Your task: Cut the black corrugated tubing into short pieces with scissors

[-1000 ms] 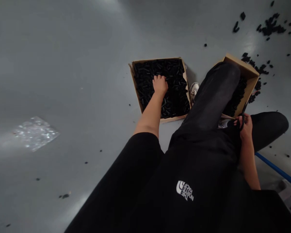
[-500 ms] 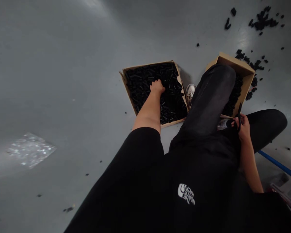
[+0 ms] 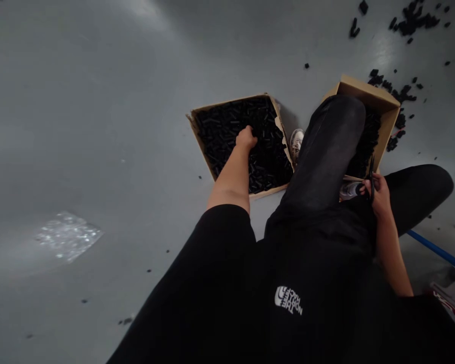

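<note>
My left hand (image 3: 246,137) reaches down onto the black pieces (image 3: 223,129) that fill a cardboard box (image 3: 267,193) in the middle of the view. Its fingers are curled and closed; what they hold, if anything, is hidden. On the right, my right hand (image 3: 379,193) is closed around black scissors (image 3: 371,184), which point up beside the near edge of a second cardboard box (image 3: 390,126). More black pieces (image 3: 367,139) lie in this second box, partly hidden by my knee.
Loose black pieces (image 3: 413,20) are scattered on the grey floor at the upper right. A clear, shiny plastic bag (image 3: 70,236) lies at the left. A blue bar (image 3: 438,250) runs along the lower right. My shoe (image 3: 297,141) stands between the boxes.
My left hand has drawn its fingers in over the pieces. The right hand still holds the scissors. The view has shifted slightly, so the plastic bag appears farther right.
</note>
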Demonstrator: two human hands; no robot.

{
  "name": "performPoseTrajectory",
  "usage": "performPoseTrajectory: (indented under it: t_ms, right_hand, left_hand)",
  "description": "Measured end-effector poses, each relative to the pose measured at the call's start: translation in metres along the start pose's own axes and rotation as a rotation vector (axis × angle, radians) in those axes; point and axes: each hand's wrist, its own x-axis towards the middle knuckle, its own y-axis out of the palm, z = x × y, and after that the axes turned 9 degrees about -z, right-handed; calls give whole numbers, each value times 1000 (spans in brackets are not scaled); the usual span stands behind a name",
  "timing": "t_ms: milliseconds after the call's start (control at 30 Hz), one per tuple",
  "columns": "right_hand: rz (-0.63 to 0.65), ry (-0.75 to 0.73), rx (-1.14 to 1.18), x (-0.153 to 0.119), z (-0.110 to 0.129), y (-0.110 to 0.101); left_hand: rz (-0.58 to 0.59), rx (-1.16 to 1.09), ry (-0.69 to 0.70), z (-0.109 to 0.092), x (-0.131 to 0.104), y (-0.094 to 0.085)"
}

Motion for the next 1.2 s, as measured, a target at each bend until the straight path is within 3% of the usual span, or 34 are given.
performPoseTrajectory:
  t_ms: [67, 200, 400, 500, 600, 800, 1033, 1200]
  right_hand:
    - [9, 4, 9, -1, -1, 0]
    - [7, 9, 35, -3, -1, 1]
    - [6, 36, 74, -5, 4, 5]
    - [21, 33, 74, -5, 7, 8]
    - [54, 34, 74, -4, 10, 10]
    - [64, 20, 145, -2, 5, 14]
    - [69, 10, 231, -4, 3, 11]
    - [33, -8, 250, -2, 0, 10]
  left_hand:
    - [-10, 43, -86, -4, -3, 1]
    - [-38, 52, -121, -13, -9, -3]
    - [-151, 4, -68, -12, -23, -35]
    - [-209, -307, -105, -4, -41, -54]
    - [-182, -695, -229, 3, -65, -62]
    - [-93, -926, -306, 5, -104, -62]
    - [-96, -962, -333, -4, -116, -86]
    - [-210, -890, -306, -5, -112, -100]
